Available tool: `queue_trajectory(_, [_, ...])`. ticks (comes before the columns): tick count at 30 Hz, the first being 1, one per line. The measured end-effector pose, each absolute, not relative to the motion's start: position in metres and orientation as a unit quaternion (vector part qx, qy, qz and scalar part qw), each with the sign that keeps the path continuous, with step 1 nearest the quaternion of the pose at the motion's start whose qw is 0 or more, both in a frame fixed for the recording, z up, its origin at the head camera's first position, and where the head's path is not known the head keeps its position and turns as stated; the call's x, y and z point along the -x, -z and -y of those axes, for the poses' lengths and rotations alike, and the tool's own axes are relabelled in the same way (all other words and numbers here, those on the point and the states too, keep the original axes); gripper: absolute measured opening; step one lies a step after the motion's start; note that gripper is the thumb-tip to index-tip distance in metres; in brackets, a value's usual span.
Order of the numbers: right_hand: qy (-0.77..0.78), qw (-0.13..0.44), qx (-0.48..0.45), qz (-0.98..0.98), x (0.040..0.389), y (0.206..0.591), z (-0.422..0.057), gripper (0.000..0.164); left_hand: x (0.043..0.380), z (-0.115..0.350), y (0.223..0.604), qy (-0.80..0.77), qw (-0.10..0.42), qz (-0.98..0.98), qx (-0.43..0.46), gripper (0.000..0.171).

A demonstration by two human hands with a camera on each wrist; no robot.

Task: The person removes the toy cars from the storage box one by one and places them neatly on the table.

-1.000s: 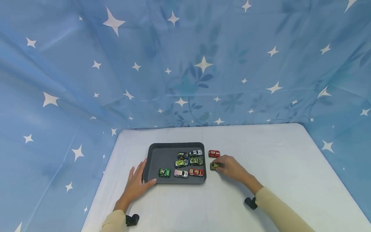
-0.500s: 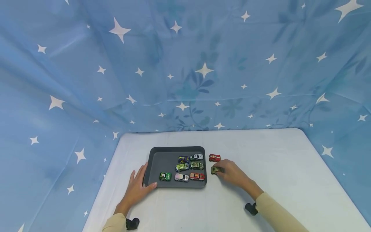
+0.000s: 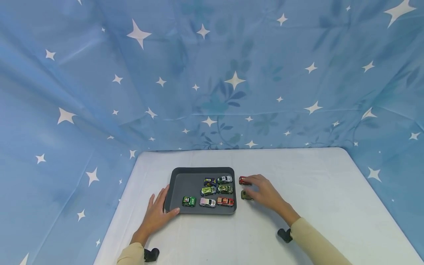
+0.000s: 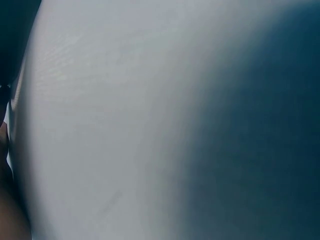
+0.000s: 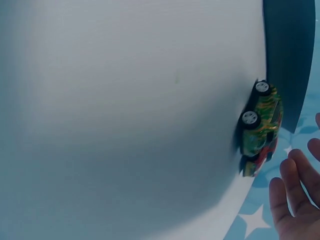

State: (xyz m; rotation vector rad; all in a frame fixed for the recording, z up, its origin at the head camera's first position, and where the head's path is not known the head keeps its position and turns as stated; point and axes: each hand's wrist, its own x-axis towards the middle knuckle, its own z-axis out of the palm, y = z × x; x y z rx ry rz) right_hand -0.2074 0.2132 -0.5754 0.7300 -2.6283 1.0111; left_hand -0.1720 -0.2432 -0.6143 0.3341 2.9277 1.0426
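Observation:
My left hand [image 3: 155, 217] rests against the left end of a dark grey tray [image 3: 185, 186], its fingers along the side and its thumb at the front left corner. Right of the tray, my right hand [image 3: 267, 194] hovers over two toy cars with its fingers extended, holding nothing. The green camouflage toy car [image 3: 245, 195] stands on the table under the thumb. Behind it is a red toy car [image 3: 243, 180], partly covered by the fingertips. In the right wrist view the camouflage car [image 5: 262, 122] stands apart from the fingers [image 5: 295, 187].
Several toy cars stand in the tray's right part and front, among them a green one [image 3: 188, 201], a white-pink one [image 3: 207, 202] and a red-tan one [image 3: 225, 201]. A white cloth covers the table [image 3: 298, 176]. A blue star-patterned curtain [image 3: 212, 92] hangs behind.
My right hand has let go of the camouflage car and moved slightly up and away toward the red car. The left hand stays at the tray. The head view has tilted slightly upward.

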Motion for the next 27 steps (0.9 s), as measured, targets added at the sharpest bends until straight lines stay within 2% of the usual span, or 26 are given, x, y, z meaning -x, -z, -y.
queue_trajectory(9, [-0.365,0.084,-0.239,0.896,0.213,0.566,-0.188,0.038,0.173,0.244,0.616,-0.335,0.007,-0.936,-0.11,0.107])
queue_trajectory(17, [-0.363,0.07,-0.263,0.891,0.221,0.561,-0.159,0.048,0.173,0.245,0.614,-0.328,0.008,-0.938,-0.11,0.107])
queue_trajectory(27, [-0.356,0.031,-0.304,0.883,0.227,0.554,-0.119,0.051,0.172,0.243,0.614,-0.34,0.004,-0.934,-0.111,0.108])
